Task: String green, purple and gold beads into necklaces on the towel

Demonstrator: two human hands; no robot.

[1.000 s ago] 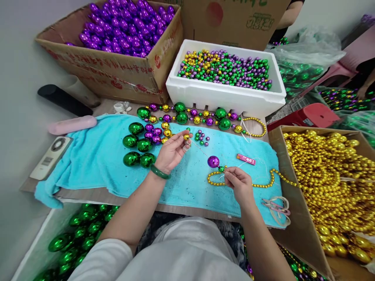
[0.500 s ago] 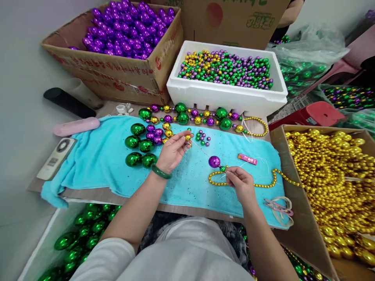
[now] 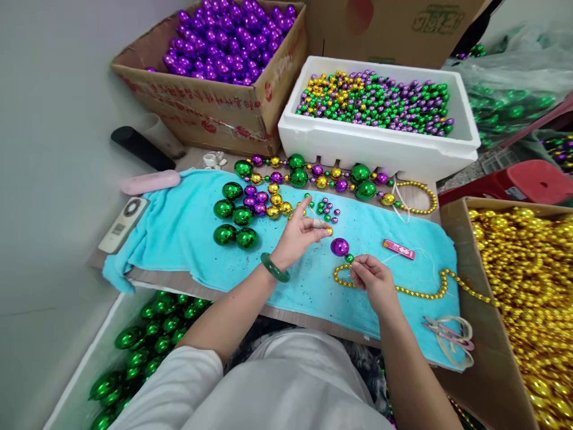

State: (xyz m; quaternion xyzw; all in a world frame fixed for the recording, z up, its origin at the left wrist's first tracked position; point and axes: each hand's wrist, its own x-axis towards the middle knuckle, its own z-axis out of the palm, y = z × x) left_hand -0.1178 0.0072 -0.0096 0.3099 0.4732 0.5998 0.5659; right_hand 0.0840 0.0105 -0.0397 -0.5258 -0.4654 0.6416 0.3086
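Note:
My left hand (image 3: 299, 237), with a green bangle (image 3: 274, 267) at the wrist, pinches a small gold bead (image 3: 329, 230) between thumb and a finger, its index finger raised. A bit of white string runs by those fingers. A big purple bead (image 3: 340, 246) hangs between my hands, a small green bead (image 3: 350, 258) just below it. The fingertips of my right hand (image 3: 373, 279) close on the string beside that green bead. Behind this hand a gold bead chain (image 3: 418, 294) runs over the turquoise towel (image 3: 313, 298). Loose purple and green beads (image 3: 328, 209) lie beyond my left hand.
Large green beads (image 3: 233, 209) sit on the towel's left. A finished-looking bead strand (image 3: 331, 179) lies along the back, before a white foam box (image 3: 376, 140). Scissors (image 3: 450, 337) and a pink packet (image 3: 399, 249) lie right, next to a carton (image 3: 481, 334) of gold beads.
My left hand has moved toward my right hand, bringing the gold bead down near the purple one. Its index finger has lifted. The whole view has shifted, with the scene sliding rightward.

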